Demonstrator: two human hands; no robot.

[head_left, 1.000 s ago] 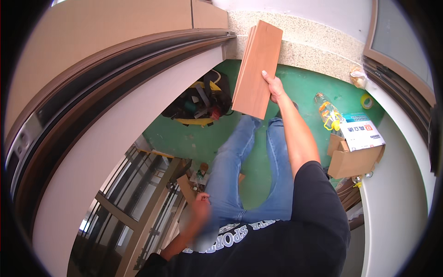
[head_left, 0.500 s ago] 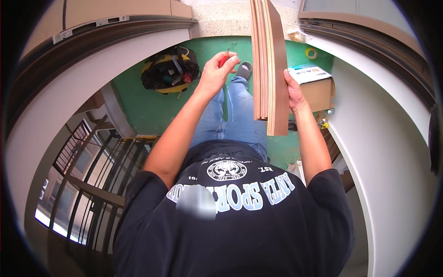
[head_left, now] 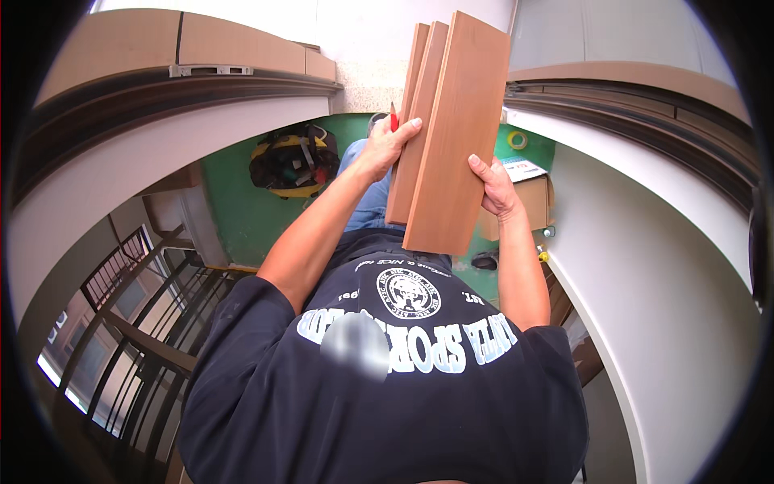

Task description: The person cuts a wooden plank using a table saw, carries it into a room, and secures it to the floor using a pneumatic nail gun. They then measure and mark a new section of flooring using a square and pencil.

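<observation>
Above a green floor (head_left: pixel 242 210), between two curved white door frames (head_left: pixel 645 266), a person in a dark printed t-shirt (head_left: pixel 387 379) holds up a fanned stack of three brown wooden boards (head_left: pixel 451 137). The boards stand nearly upright in front of the chest, long edges overlapping. They look stiff, smooth-faced and fairly light, liable to slide against each other; best gripped across the stacked edges near the lower half. Left hand (head_left: pixel 385 145) is closed on the left edge, with a red pencil (head_left: pixel 393 119) tucked in. Right hand (head_left: pixel 496 185) is clamped on the right edge lower down. On the floor: yellow-black tool bag (head_left: pixel 289 161), cardboard box (head_left: pixel 528 194), tape roll (head_left: pixel 517 140).
</observation>
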